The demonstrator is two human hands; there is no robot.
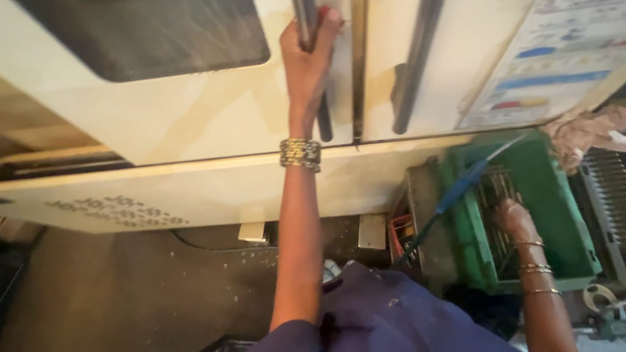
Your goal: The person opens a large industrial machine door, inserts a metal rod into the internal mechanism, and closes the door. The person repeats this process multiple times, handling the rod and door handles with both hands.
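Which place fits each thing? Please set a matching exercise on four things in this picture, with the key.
Things:
1. left hand
2. right hand
3. crumpled rag
4. blue tube

Places:
A. on the crate's back right corner
B. on the machine door's dark handle
C. inside the green crate
D. slanting across the crate

Pairs: 1-B, 2-C, 3-A, 4-D

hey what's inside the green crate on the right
The green crate holds rows of thin metal rods, and the right hand reaches in among them. The hand and forearm cover whatever lies beneath.
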